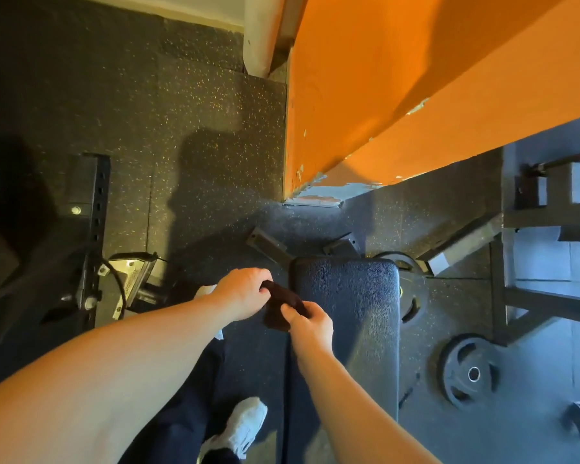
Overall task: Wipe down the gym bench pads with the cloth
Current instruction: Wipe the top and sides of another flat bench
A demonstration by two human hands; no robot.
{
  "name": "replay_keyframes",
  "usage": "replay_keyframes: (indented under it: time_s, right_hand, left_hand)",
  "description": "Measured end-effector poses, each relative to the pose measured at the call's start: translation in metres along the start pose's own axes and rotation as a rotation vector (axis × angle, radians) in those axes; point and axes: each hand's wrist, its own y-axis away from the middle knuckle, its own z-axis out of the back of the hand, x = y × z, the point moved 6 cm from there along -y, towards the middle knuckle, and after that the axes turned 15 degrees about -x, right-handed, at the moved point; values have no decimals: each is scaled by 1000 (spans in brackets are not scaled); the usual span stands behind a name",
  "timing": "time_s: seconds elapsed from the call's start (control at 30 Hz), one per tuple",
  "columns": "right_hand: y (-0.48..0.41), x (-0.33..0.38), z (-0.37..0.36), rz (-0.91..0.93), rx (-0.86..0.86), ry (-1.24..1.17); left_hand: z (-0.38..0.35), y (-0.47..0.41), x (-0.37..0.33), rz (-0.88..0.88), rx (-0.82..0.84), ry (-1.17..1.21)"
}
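Your left hand (pixel 245 291) and right hand (pixel 312 321) pinch the dark cloth (pixel 283 308) in curled fingers, stretched far-left to near-right at the bench pad (pixel 349 313)'s left edge. The pad runs near-to-far. The machine label (pixel 130 282) on the left is unreadable.

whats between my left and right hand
The dark cloth spans the gap: the left hand holds one end, the right hand pinches the other, seen in the head view.

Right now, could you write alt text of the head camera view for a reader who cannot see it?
A person's left hand and right hand hold a dark cloth between them at the left edge of a black bench pad. A weight plate lies on the speckled rubber floor to its right, and an orange wall stands beyond.
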Motion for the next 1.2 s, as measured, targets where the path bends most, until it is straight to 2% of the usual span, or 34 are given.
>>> replay_keyframes:
  time_s: [0.2,0.23,0.33,0.4,0.5,0.57,0.67,0.73,0.83,1.03,1.2]
  right_hand:
    - [17,-17,13,117,124,-93]
    - [18,-21,16,139,122,-83]
    - [22,-38,32,215,98,-68]
    - [30,-50,48,312,91,-48]
    - [47,-70,74,463,108,-16]
    - [59,-81,85,481,134,-29]
    - [69,-90,91,421,197,-102]
    - [75,-97,85,363,264,-128]
    - [73,-106,73,374,294,-97]
    - [49,-110,31,475,226,-51]
    - [26,-99,-8,584,38,5]
  left_hand:
    - [-11,22,-15,-260,-199,-78]
    - [-13,27,-18,-261,-233,-72]
    - [-24,48,-19,-101,-372,-27]
    - [-30,71,-19,109,-439,137]
    - [-54,123,-35,344,-327,528]
    - [-67,158,-44,417,-278,708]
    - [-76,190,-44,418,-291,699]
    - [-82,197,-38,474,-317,718]
    - [-84,197,-30,551,-333,796]
    - [-89,171,-6,525,-333,865]
    - [-105,120,36,494,-428,882]
